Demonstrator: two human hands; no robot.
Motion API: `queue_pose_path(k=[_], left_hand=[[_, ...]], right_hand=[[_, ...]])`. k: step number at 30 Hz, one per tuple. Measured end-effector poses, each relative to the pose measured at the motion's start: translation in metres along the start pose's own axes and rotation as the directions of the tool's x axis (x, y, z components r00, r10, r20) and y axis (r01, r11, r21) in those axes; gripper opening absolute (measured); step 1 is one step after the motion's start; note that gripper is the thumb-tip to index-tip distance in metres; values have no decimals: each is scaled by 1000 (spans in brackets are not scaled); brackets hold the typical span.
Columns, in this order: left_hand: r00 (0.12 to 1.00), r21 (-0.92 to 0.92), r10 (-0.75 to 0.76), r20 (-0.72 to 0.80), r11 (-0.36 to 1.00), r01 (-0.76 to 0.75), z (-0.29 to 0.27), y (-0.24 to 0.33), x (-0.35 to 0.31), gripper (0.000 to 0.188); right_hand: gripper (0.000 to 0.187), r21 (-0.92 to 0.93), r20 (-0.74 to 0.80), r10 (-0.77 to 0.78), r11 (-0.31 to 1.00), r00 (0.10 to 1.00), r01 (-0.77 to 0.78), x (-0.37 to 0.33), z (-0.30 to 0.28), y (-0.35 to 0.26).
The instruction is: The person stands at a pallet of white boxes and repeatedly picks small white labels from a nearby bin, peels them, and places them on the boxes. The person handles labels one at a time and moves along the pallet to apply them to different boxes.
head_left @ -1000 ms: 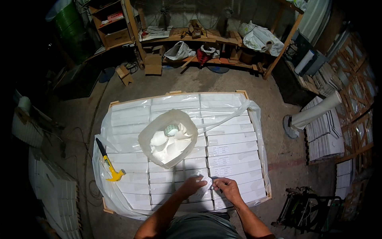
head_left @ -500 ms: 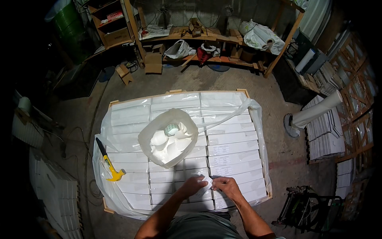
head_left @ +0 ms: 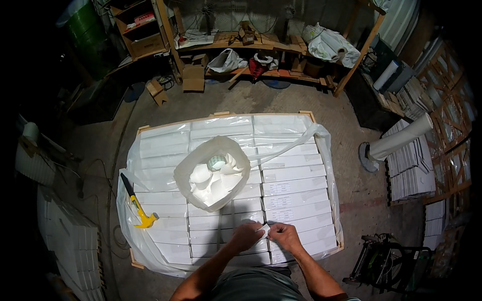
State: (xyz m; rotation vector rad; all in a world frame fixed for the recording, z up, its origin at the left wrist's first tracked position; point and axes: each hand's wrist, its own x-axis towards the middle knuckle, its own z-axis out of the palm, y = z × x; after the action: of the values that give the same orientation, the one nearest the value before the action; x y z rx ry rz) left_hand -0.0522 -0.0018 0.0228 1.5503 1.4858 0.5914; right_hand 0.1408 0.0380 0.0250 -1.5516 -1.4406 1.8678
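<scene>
White long boxes [head_left: 296, 186] lie in tight rows under a clear plastic sheet [head_left: 150, 246] on a low wooden-edged pallet [head_left: 221, 114], which sits on a concrete floor. Left hand [head_left: 246, 235] and right hand [head_left: 284, 234] meet at the near edge of the stack, both curled around a small white piece [head_left: 264, 229], paper or tape by the look of it, pinched between the fingertips of the two hands. Fingers of each hand are bent in, not spread; the piece sits just above the box tops, between the second and third columns. Too small to tell what it is exactly.

Just beyond the hands, a white plastic bag [head_left: 211, 173] stands open on the stack, holding crumpled white scraps and a roll of tape [head_left: 217, 162]. Yellow-headed hammer [head_left: 136, 203] with a black handle lies on the sheet at the left side, well apart from both hands. Wooden shelving [head_left: 261, 42] with clutter runs along the far wall.
</scene>
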Motion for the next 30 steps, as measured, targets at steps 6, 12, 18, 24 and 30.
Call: queue_pose_path(k=[6,12,18,24,30], left_hand=[[1000,8,16,6,1000,-16,-1,2,2,27],[991,-228,-132,35,964,136,-1,-4,0,30],[896,-646,-357,263,624,439,-13,2,-5,30],[872,-758,-390,297,459,464,-10,-1,-5,33],[883,-596,-426,199,663,454,-16,10,-3,39]], right_hand=[[19,-71,-112,-61,996,992,53,6,7,23],[19,52,-95,-25,998,995,30,-1,8,7],[21,190,-53,5,982,999,5,-13,5,-23],[22,-43,-248,-154,988,957,147,-25,11,-36],[21,-285,-289,-375,912,881,295,-27,16,-41]])
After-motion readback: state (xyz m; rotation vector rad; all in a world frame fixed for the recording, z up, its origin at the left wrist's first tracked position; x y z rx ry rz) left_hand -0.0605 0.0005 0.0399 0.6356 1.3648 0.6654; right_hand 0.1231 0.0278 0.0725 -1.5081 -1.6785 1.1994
